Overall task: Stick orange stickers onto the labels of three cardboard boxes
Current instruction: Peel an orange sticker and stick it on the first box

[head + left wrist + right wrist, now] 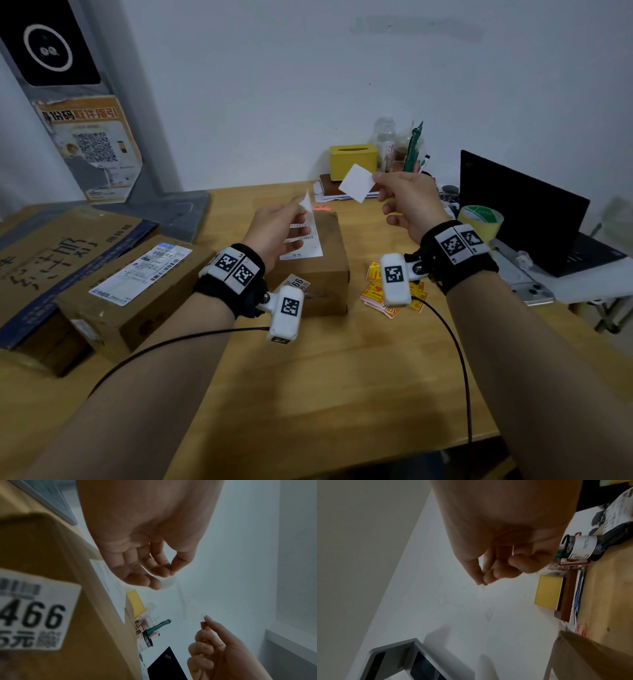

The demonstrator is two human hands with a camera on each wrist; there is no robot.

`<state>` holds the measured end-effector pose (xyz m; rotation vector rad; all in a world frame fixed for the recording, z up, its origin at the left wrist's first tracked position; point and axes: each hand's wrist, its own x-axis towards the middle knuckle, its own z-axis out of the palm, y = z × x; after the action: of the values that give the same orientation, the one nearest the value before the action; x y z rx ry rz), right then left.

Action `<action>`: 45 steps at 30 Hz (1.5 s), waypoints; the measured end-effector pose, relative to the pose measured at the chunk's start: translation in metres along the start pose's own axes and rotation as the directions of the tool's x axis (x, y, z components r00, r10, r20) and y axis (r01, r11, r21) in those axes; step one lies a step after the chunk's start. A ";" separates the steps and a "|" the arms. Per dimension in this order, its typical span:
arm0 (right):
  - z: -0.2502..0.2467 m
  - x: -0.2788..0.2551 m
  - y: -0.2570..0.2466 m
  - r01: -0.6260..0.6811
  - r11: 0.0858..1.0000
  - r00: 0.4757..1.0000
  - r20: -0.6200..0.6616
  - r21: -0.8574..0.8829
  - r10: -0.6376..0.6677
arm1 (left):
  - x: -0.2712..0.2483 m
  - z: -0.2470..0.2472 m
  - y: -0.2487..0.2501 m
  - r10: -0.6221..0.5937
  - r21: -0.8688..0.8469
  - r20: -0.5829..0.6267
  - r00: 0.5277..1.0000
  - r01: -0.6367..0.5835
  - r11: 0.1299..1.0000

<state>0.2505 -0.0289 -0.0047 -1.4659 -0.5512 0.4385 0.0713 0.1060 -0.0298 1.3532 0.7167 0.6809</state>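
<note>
A small cardboard box stands mid-table with a white shipping label on its top and a "466" tag on its front. Above it my left hand pinches a curled white slip between thumb and forefinger. My right hand, raised further right, pinches a white paper square by one corner. Which piece is sticker and which is backing cannot be told. A pile of orange stickers lies right of the box. At the left lie a long labelled box and a large flat box.
Along the back wall stand a yellow tissue box, a pen holder and bottles. A tape roll, an open black laptop and a phone sit at the right. A grey kiosk rises at the back left.
</note>
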 end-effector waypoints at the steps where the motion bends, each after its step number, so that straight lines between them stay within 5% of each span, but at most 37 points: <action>1: -0.004 0.001 0.001 -0.001 1.000 1.000 -0.027 0.008 0.001 | -0.002 0.006 0.002 -0.008 0.014 0.012 1.000 0.008 1.000; 10: -0.031 0.002 0.003 -0.001 1.000 0.998 -0.069 -0.017 0.000 | -0.005 0.073 0.002 -0.205 0.228 0.187 0.961 0.160 0.960; 17: -0.034 0.000 0.005 0.007 0.998 0.997 -0.074 -0.059 -0.012 | -0.003 0.075 0.008 -0.318 0.439 0.228 0.920 0.194 0.877; 27: 0.006 -0.007 -0.006 0.209 0.945 0.977 0.020 -0.253 -0.211 | 0.001 0.037 0.032 -0.060 0.230 0.155 0.986 0.023 0.973; 36: 0.047 -0.021 -0.006 0.292 0.924 0.922 0.329 -0.249 -0.202 | 0.005 -0.007 0.040 -0.061 0.151 0.154 0.986 0.037 0.988; 45: 0.061 -0.023 -0.004 0.285 0.906 0.886 0.447 -0.313 -0.124 | 0.012 -0.030 0.027 -0.026 0.208 0.092 0.995 0.006 0.978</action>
<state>0.1957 0.0062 -0.0012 -1.6562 -1.1808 0.4990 0.0544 0.1362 -0.0061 1.5582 0.7371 0.5362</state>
